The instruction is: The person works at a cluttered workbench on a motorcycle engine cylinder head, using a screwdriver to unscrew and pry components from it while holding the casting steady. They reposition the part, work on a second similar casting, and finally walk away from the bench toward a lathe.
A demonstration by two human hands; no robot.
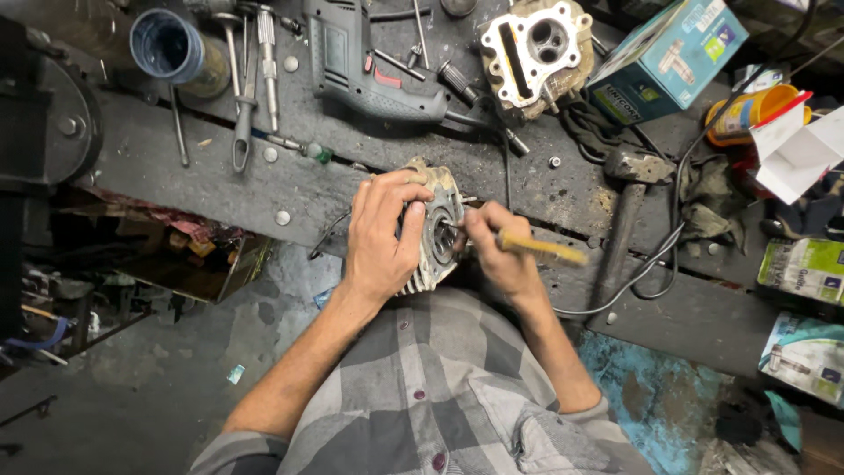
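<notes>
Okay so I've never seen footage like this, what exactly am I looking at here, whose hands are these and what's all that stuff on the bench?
This is one picture from a camera worn on a person's head, looking down at their own two bare hands. There is no machine at work. The left hand grips a finned metal engine part against the edge of a dark, grimy workbench. The right hand holds a tool with a yellow handle, its tip at the part's round opening. Farther back lie a power drill, a second engine part, a hammer, a blue cup, a cardboard box and loose hand tools.
</notes>
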